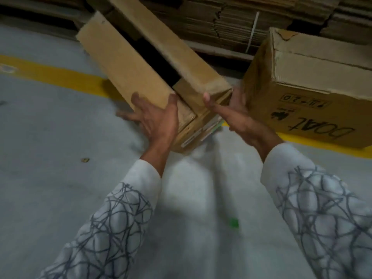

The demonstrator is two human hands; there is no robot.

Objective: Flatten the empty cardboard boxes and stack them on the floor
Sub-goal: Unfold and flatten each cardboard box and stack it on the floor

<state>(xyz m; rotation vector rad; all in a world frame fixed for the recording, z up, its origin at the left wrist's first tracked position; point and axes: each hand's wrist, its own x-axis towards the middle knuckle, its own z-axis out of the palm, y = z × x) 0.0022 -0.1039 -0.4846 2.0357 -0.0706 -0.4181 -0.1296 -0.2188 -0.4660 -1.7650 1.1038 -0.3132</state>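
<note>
A long narrow cardboard box (128, 63) tilts away from me above the grey floor, its top flaps parted over a dark gap. My left hand (155, 117) holds its near left corner, thumb over the top edge and fingers spread along the left side. My right hand (231, 111) holds the near right corner, thumb on top of the right flap, fingers out of sight behind the box. The near end of the box carries a white and green label (203, 131).
A bigger closed cardboard box (314, 93) with black handwriting stands on the right, close to my right hand. Stacks of flattened cardboard (241, 23) fill the back. A yellow line (60, 77) crosses the grey floor. A small green scrap (233, 222) lies near me.
</note>
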